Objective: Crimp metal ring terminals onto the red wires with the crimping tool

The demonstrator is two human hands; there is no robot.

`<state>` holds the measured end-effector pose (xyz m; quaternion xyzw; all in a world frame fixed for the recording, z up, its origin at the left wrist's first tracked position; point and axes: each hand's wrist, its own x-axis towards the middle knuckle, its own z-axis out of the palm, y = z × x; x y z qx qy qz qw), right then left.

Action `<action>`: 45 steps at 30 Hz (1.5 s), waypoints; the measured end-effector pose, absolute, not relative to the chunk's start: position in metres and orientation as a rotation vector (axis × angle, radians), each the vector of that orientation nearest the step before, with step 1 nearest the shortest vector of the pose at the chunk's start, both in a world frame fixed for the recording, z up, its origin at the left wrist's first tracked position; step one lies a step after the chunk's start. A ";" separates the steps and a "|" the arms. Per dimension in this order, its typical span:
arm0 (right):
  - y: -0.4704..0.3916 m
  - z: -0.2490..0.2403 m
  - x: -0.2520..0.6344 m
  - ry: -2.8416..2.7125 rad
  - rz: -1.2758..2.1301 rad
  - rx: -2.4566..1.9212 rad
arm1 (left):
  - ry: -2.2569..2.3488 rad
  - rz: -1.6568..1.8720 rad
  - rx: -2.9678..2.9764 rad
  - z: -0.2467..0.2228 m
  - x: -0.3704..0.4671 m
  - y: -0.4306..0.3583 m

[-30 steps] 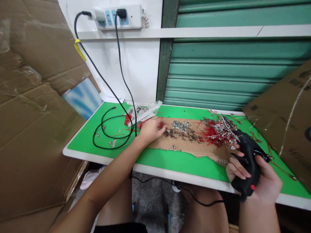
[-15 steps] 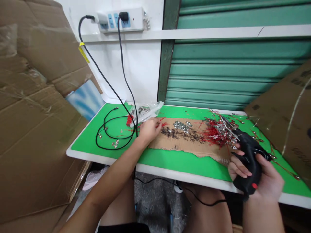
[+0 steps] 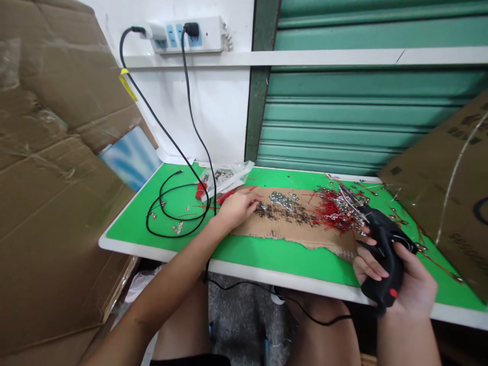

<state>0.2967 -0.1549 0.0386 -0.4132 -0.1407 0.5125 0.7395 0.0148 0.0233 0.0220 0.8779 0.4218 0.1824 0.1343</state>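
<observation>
My right hand [image 3: 400,279] is wrapped round the handle of a black corded soldering gun [image 3: 385,254] with a red button near its base. Its metal tip reaches over a tangled pile of red wires with shiny metal ends [image 3: 337,208]. At the left end of a torn cardboard strip [image 3: 301,239], my left hand [image 3: 238,207] has its fingers pinched together low over the surface; what they hold is too small to make out. Just right of those fingers are small dark bits or marks [image 3: 267,209] and a cluster of small silvery metal parts [image 3: 282,199].
A clear plastic bag [image 3: 229,178] of metal pieces lies behind my left hand. A black cable [image 3: 148,216] loops on the green tabletop [image 3: 129,223]. Large cardboard boxes flank the table at left [image 3: 49,203] and right [image 3: 450,168]. A power strip [image 3: 202,35] hangs on the wall.
My left hand has shifted slightly right along the cardboard, its fingers now nearer the dark bits. The soldering gun stays in my right hand over the wire pile. The view has shifted a little.
</observation>
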 end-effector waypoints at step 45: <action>-0.152 0.039 0.289 -0.355 1.116 -0.986 | 1.038 0.686 2.598 -0.002 0.012 0.033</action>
